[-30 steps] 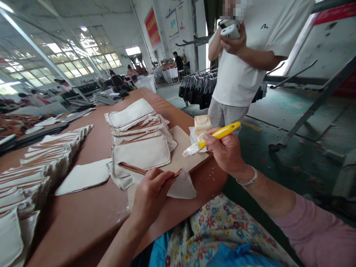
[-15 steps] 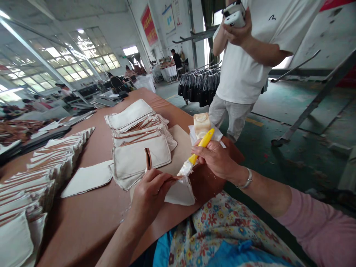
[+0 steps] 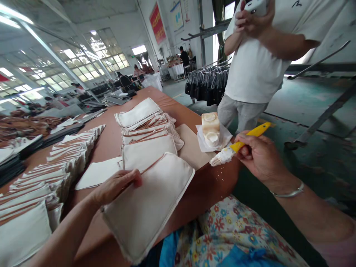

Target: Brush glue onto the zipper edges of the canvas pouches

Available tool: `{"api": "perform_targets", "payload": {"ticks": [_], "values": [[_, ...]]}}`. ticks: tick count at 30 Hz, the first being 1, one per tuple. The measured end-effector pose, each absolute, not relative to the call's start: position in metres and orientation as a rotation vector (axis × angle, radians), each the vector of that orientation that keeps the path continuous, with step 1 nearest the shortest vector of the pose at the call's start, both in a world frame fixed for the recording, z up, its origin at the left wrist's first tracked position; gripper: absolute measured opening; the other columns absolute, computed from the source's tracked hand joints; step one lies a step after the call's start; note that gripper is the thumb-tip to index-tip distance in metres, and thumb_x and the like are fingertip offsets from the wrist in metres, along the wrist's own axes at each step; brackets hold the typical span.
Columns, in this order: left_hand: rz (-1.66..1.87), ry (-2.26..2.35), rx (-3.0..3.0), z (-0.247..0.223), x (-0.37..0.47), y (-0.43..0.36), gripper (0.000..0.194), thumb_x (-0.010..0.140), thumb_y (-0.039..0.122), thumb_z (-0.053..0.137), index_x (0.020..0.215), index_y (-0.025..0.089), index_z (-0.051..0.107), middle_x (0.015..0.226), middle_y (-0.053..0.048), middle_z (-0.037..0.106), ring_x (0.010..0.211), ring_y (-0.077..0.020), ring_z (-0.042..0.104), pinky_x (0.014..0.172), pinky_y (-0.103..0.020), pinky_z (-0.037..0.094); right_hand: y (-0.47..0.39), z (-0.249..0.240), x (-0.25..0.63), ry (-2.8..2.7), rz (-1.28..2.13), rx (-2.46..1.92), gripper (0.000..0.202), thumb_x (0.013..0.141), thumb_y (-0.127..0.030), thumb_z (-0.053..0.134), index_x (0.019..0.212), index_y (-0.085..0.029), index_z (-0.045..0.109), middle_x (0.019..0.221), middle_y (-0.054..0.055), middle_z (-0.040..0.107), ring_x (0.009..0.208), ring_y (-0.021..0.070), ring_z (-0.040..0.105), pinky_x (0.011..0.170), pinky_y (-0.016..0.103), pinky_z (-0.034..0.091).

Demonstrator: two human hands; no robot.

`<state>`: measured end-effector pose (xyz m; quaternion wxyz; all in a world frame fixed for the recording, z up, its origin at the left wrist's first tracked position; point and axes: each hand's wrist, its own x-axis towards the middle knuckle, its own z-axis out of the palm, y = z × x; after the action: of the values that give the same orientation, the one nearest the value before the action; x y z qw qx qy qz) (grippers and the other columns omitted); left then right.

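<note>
My left hand point(image 3: 119, 185) grips the brown-trimmed edge of a cream fabric pouch piece point(image 3: 152, 204), which hangs tilted over the table's near edge. In my right hand point(image 3: 258, 159) is a brush point(image 3: 250, 135) with a yellow handle, its bristles coated in thick white paste and pointing left. Below the bristles, small white specks dot the brown surface. Just beyond the brush, a cream plastic container point(image 3: 210, 126) with white paste at its mouth lies on a white sheet point(image 3: 203, 142). A stack of similar pouch pieces point(image 3: 150, 148) lies past my left hand.
A long row of overlapping pouch pieces point(image 3: 63, 163) runs along the left of the brown table point(image 3: 102, 148). One flat cream piece point(image 3: 97, 172) lies between. A person in a white shirt point(image 3: 256, 74) stands beyond the table's right edge, near a rack of dark items point(image 3: 205, 85).
My left hand has moved left, raising and turning the pouch piece so its broad face shows. The brush has moved right, away from the piece. The view has shifted slightly.
</note>
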<state>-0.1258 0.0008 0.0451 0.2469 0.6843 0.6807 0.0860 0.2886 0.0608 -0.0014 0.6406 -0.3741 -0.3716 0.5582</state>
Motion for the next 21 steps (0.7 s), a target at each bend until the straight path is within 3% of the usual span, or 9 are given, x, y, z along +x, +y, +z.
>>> {"api": "perform_targets", "payload": {"ticks": [4, 9, 17, 21], "values": [[0.091, 1.874, 1.791, -0.032, -0.135, 0.027, 0.047, 0.086, 0.062, 0.047, 0.083, 0.019, 0.066, 0.082, -0.004, 0.066, 0.079, -0.0199, 0.059, 0.071, -0.028, 0.046, 0.056, -0.034, 0.271, -0.764, 1.387, -0.922, 0.023, 0.072, -0.032, 0.078, 0.065, -0.02, 0.059, 0.047, -0.006, 0.043, 0.044, 0.0095, 0.042, 0.045, 0.022, 0.041], [0.054, 2.111, 1.771, -0.098, -0.112, 0.072, 0.05, 0.088, 0.06, 0.045, 0.085, 0.016, 0.068, 0.083, -0.01, 0.069, 0.08, -0.0232, 0.062, 0.069, -0.03, 0.041, 0.054, -0.062, 0.246, -0.749, 1.445, -0.94, 0.028, 0.072, -0.034, 0.08, 0.065, -0.019, 0.058, 0.047, -0.006, 0.044, 0.044, 0.009, 0.039, 0.046, 0.022, 0.039], [0.027, 2.083, 1.774, -0.121, -0.082, 0.087, 0.031, 0.078, 0.048, 0.065, 0.078, 0.018, 0.069, 0.079, -0.007, 0.071, 0.076, -0.021, 0.063, 0.064, -0.027, 0.037, 0.093, -0.093, 0.205, -0.965, 1.237, -0.918, 0.031, 0.077, -0.042, 0.075, 0.066, -0.02, 0.056, 0.051, -0.005, 0.048, 0.05, 0.0119, 0.045, 0.052, 0.025, 0.039], [0.087, 2.124, 1.74, -0.123, -0.071, 0.076, 0.031, 0.076, 0.047, 0.067, 0.079, 0.016, 0.07, 0.082, -0.008, 0.07, 0.081, -0.0222, 0.062, 0.066, -0.027, 0.037, 0.102, -0.1, 0.188, -1.037, 1.202, -0.908, 0.029, 0.08, -0.041, 0.071, 0.067, -0.02, 0.056, 0.052, -0.005, 0.049, 0.05, 0.0121, 0.044, 0.053, 0.026, 0.038]]}}
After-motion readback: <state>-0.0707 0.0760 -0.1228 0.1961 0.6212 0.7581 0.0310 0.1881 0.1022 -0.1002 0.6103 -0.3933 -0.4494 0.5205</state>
